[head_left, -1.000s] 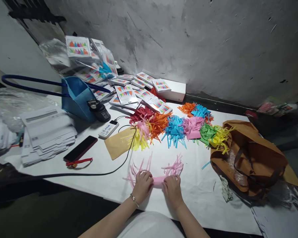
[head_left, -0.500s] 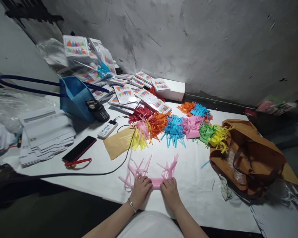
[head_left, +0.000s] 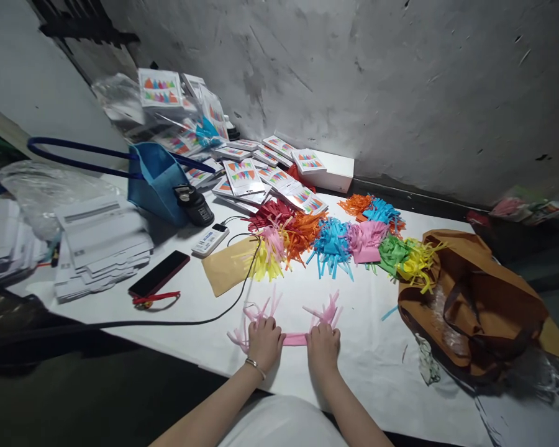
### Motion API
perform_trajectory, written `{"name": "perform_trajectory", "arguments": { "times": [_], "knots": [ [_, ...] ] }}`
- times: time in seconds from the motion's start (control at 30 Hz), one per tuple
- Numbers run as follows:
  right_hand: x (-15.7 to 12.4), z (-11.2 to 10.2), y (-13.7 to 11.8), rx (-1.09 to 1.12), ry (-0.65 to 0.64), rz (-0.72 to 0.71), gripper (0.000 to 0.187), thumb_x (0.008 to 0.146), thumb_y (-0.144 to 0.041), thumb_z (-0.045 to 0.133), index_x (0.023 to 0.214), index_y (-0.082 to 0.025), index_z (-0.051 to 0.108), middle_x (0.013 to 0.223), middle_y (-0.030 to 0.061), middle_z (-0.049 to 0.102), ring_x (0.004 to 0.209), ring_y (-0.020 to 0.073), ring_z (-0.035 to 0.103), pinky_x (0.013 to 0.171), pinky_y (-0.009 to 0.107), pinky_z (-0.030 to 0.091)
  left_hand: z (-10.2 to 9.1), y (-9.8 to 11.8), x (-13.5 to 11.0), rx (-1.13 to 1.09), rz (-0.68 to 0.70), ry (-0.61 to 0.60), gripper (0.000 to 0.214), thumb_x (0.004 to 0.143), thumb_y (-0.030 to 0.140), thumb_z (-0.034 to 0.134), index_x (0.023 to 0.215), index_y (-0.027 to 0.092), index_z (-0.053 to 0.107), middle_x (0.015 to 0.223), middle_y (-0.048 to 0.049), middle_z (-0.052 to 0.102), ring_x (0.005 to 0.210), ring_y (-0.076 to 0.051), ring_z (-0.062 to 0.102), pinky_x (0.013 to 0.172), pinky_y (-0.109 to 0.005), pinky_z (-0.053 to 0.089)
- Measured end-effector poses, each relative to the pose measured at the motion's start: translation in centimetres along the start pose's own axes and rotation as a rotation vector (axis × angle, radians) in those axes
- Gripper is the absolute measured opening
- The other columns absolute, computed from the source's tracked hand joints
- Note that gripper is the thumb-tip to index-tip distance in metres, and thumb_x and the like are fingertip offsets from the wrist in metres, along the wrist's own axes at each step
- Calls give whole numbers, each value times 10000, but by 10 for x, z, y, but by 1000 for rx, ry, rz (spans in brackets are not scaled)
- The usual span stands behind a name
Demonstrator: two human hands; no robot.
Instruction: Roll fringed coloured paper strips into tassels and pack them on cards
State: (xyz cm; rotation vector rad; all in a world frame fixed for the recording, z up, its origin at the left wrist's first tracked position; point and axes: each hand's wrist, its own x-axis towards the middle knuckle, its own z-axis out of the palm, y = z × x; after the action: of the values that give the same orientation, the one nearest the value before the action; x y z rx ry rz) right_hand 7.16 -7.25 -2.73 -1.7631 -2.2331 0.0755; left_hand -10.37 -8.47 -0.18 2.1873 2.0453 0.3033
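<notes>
Head view: my left hand (head_left: 264, 344) and right hand (head_left: 323, 349) are gripping pink fringed strip (head_left: 295, 339), one toward each end, holding middle band straight near front edge of table (head_left: 368, 357). Loose fringe is fanning out past both hands. Coloured fringe bundles (head_left: 333, 243) are lying toward table's back; brown bag (head_left: 500, 285) is sitting near right edge. Step looks like straightening strip; next move probably calls for even grip.

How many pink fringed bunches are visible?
3: one pink bunch in the left hand and right hand; another between a blue bunch and green bunch; a third between a red bunch and yellow bunch. More may be hidden.
</notes>
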Motion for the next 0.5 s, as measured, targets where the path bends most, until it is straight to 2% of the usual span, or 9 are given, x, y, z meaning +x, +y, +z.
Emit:
{"name": "perform_trajectory", "arguments": {
  "times": [0.1, 0.23, 0.37, 0.43, 0.5],
  "knots": [
    [-5, -2, 0, 54, 6, -132, 72, 852, -173, 589, 903, -218, 611, 962, 74, 621, 965, 246, 520, 988, 499, 243, 0, -1, 3, -3, 8, 1, 208, 845, 263, 539, 722, 201, 695, 880, -94, 610, 940, -297, 486, 843, -497, 312],
    [-11, 5, -2, 127, -22, -358, 101, 864, -151, 566, 827, -241, 589, 859, 0, 616, 900, 187, 529, 1037, 432, 225, -2, 0, 1, 0, 18, 13, 160, 844, 237, 536, 792, 188, 679, 924, -100, 616, 955, -291, 494, 893, -512, 304],
    [-9, 12, -2, 152, -10, -378, 168, 883, -101, 499, 772, -204, 571, 787, 9, 589, 809, 182, 518, 988, 424, 263, 4, 0, -10, -98, 195, 62, 140, 840, 193, 548, 947, 220, 635, 1064, -65, 616, 1014, -251, 496, 1012, -507, 238],
    [-9, 12, -1, 167, -12, -377, 133, 888, -136, 508, 786, -196, 567, 799, 12, 585, 819, 184, 518, 963, 414, 279, 12, -2, -16, -153, 274, 85, 99, 839, 181, 564, 892, 234, 629, 981, -35, 636, 965, -233, 507, 1013, -503, 238],
    [-11, 10, -2, 179, -21, -388, 54, 887, -189, 536, 851, -198, 575, 853, 16, 593, 854, 189, 518, 947, 402, 291, 18, -5, -18, -182, 296, 94, 83, 849, 176, 568, 817, 230, 622, 880, -13, 642, 913, -219, 512, 994, -495, 254]
  ]
}}
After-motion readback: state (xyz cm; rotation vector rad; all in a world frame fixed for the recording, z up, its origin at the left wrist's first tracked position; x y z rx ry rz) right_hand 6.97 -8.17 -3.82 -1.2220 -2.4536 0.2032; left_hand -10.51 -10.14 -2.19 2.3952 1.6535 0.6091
